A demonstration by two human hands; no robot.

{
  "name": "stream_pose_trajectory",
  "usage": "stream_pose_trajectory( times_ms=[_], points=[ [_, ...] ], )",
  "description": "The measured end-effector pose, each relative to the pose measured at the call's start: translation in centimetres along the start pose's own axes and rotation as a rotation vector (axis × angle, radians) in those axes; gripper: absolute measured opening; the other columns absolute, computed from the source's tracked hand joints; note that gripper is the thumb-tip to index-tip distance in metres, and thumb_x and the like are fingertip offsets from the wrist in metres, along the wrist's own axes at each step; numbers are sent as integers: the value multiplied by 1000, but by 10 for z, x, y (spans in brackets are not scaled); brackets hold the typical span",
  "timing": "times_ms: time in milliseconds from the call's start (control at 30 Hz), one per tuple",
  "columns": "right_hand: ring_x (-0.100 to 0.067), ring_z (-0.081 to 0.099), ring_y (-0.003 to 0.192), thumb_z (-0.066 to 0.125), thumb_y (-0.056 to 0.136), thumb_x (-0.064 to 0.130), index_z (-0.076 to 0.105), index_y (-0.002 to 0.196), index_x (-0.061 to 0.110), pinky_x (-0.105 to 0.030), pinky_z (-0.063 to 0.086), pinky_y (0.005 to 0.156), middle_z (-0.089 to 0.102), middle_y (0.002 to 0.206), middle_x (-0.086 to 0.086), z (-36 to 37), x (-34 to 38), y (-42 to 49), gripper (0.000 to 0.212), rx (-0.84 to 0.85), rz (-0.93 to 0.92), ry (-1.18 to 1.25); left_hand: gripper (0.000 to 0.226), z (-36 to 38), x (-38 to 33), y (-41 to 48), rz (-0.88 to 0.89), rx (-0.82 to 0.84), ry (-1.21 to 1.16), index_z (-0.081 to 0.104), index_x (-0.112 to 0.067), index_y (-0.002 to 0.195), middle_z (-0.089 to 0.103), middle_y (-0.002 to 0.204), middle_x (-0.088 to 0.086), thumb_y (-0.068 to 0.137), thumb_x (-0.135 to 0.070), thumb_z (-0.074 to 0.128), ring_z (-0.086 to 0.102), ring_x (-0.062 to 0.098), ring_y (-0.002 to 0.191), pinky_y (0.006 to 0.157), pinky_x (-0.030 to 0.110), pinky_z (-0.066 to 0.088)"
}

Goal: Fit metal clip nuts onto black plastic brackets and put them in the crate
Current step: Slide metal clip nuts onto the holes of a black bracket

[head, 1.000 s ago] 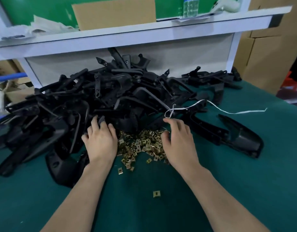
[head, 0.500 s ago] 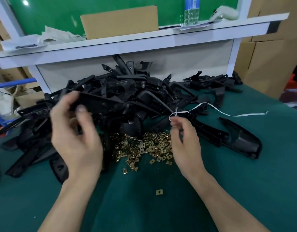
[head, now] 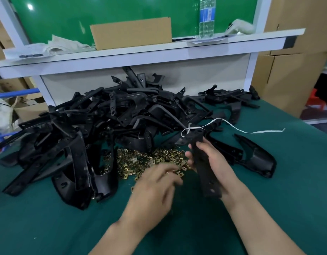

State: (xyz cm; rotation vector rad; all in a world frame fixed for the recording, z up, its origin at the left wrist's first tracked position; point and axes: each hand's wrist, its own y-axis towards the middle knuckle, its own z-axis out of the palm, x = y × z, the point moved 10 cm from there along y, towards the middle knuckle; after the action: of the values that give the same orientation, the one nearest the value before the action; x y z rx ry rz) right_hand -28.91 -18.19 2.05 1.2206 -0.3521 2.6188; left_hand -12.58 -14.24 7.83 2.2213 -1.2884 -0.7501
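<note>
Green felt surface (head: 269,208): the right hand (head: 216,162) curls its fingers (head: 190,155) round a long black plastic bracket (head: 207,181), axis running twelve to six o'clock, while the blurred left hand (head: 155,190), grip unreadable, hovers nearer the heap of brass-coloured metal clip nuts (head: 138,161) at its twelve o'clock.

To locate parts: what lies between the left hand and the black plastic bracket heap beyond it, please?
In the head view, a loose pile of brass-coloured metal clip nuts.
</note>
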Motion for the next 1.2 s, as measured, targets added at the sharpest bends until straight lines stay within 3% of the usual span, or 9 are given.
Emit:
stream_pose_trajectory(
  times_ms=[67, 167, 267, 500, 667, 867, 1033, 1100, 1200],
  points=[
    [-24, 71, 74, 57, 100, 16, 69, 124, 24, -32, 58, 58, 73, 92, -11, -2, -3, -3, 28, 59, 24, -44, 21, -5, 41, -3, -234, -7, 89, 63, -23, 114, 55, 126, -10, 99, -24, 48, 52, 14, 118, 100, 36, 44],
    [-22, 72, 83, 59, 100, 33, 71, 123, 33, -32, 59, 68, 73, 97, -11, 5, -4, -12, 26, 201, 45, -203, 48, 7, 93, -17, -536, 166, 182, 47, -22, 143, 42, 148, -4, 102, -46, 40, 34, 19, 140, 116, 38, 30],
    [-23, 69, 84, 64, 94, 52, 69, 124, 21, -35, 60, 73, 71, 97, -12, 14, -3, -20, 44, 284, 51, -342, 58, 19, 107, -23, -581, 274, 240, 39, -24, 150, 35, 154, -4, 100, -55, 37, 24, 18, 146, 121, 37, 21],
    [-30, 62, 72, 61, 92, 47, 61, 111, 5, -36, 58, 69, 68, 81, -15, 27, 12, -29, 46, 331, -11, -477, 32, 6, 104, -11, -514, 177, 356, 61, -26, 126, 55, 122, -5, 102, -40, 46, 51, 22, 112, 94, 36, 38],
    [-29, 63, 70, 63, 94, 45, 63, 101, 13, -37, 58, 73, 70, 85, -16, 34, 14, -34, 33, 382, -21, -556, 36, 8, 110, -10, -529, 240, 423, 61, -21, 128, 54, 120, 0, 103, -40, 44, 50, 26, 110, 93, 37, 40],
    [-21, 67, 77, 64, 97, 38, 69, 113, 17, -30, 57, 70, 70, 92, -5, 36, 2, -36, 26, 468, 15, -639, 29, 4, 108, -10, -523, 191, 413, 66, -18, 117, 57, 113, 2, 101, -36, 49, 52, 27, 105, 89, 39, 41],
    [-10, 66, 94, 53, 100, 42, 69, 108, 46, -26, 55, 78, 69, 106, 19, 27, 4, -31, 18, 384, -147, -1191, 17, -6, 106, -9, -522, 89, 381, 68, -12, 100, 61, 101, 3, 98, -24, 56, 55, 28, 95, 84, 42, 42],
    [1, 61, 101, 50, 99, 47, 67, 107, 49, -27, 49, 88, 65, 111, 22, 24, 5, -29, 19, 341, -182, -1393, 12, -11, 102, -8, -518, 42, 333, 66, -13, 95, 62, 95, 1, 96, -21, 58, 55, 27, 90, 83, 41, 43],
    [-2, 59, 101, 44, 98, 52, 64, 114, 47, -33, 48, 93, 59, 110, 20, 22, 6, -29, 26, 294, -187, -1536, 10, -20, 99, -9, -556, -72, 130, 57, -19, 88, 61, 84, -6, 95, -25, 52, 53, 17, 80, 77, 37, 45]
  ],
)
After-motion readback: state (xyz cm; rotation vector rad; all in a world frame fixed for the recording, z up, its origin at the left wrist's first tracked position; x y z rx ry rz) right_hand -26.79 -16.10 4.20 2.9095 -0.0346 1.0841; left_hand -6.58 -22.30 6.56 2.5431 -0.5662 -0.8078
